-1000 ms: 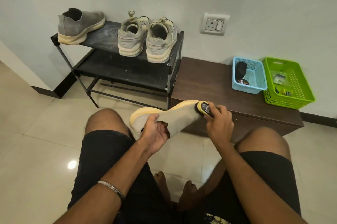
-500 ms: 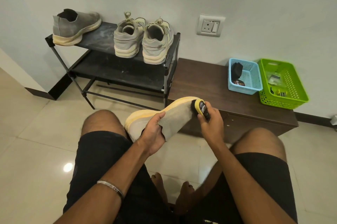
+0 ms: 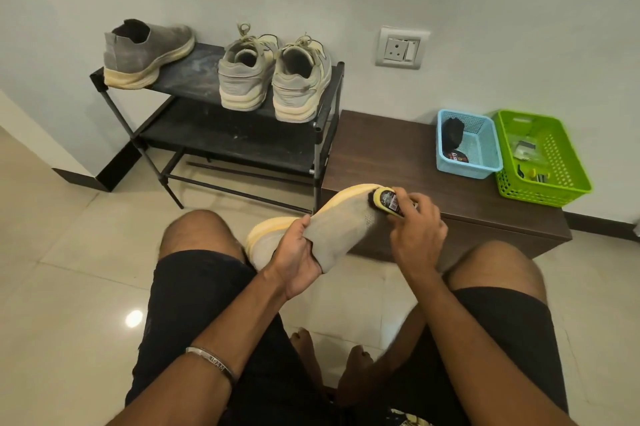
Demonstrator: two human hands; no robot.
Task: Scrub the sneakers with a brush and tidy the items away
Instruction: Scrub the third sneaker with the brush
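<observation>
Midway, by my reading: one grey knit sneaker with a cream sole [image 3: 341, 228] is under the brush, held above the knees.

Left hand [image 3: 298, 252] grips its collar; right hand [image 3: 417, 231] curls round the yellow-backed black-bristled brush [image 3: 384, 202] at the toe. Its mate [image 3: 145, 51] and a laced pair [image 3: 273, 79] wait on the black metal rack [image 3: 221, 145]; tidying is not yet begun.

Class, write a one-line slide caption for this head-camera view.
Left hand grips a grey sneaker while right hand scrubs its toe with a yellow brush.
</observation>
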